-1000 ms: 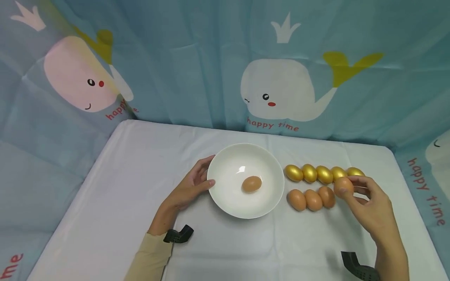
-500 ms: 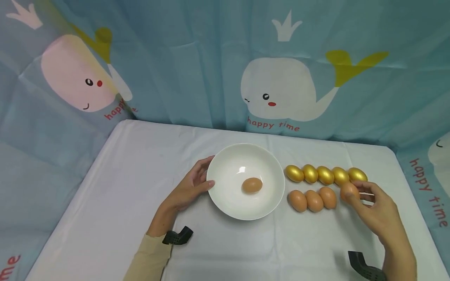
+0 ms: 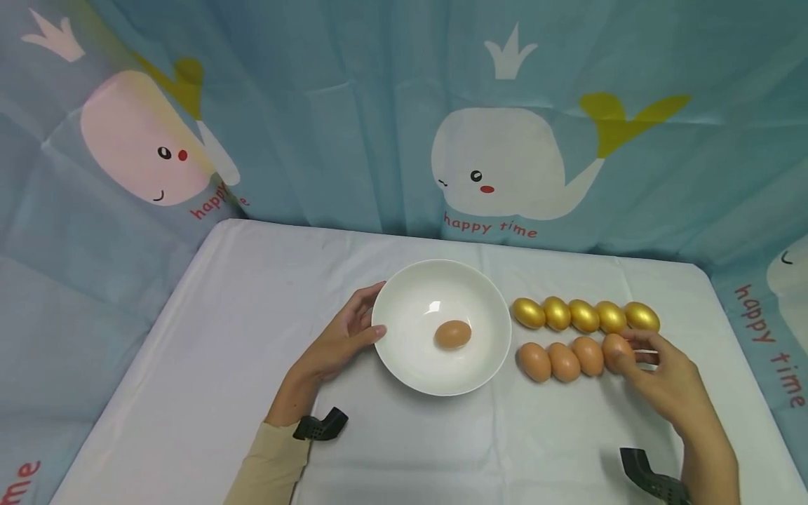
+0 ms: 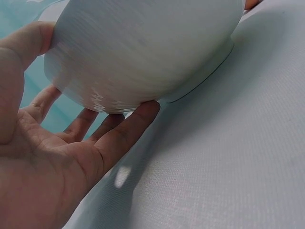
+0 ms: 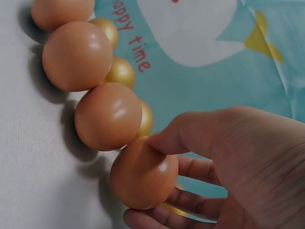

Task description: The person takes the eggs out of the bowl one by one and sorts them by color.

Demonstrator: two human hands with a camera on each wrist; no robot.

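Note:
A white bowl [image 3: 410, 301] stands on the table with one brown egg [image 3: 452, 334] inside it. My left hand [image 3: 344, 337] holds the bowl's left side, thumb at the rim and fingertips against the outer wall, as the left wrist view shows. My right hand [image 3: 665, 372] pinches a brown egg [image 5: 143, 174] between thumb and fingers, at the right end of a row of brown eggs [image 3: 564, 361]. In the right wrist view this egg touches or nearly touches its neighbour [image 5: 108, 117]. Behind that row lies a line of several golden eggs [image 3: 583, 315].
A white cloth covers the table [image 3: 252, 351]. Behind it hangs a blue curtain [image 3: 353, 140] with printed whales. The golden row lies close behind my right fingers. Black wrist mounts [image 3: 320, 424] show at both forearms.
My right hand shifted right with the egg, then came back left and lowered it to the end of the brown row. The left hand and bowl stayed in place.

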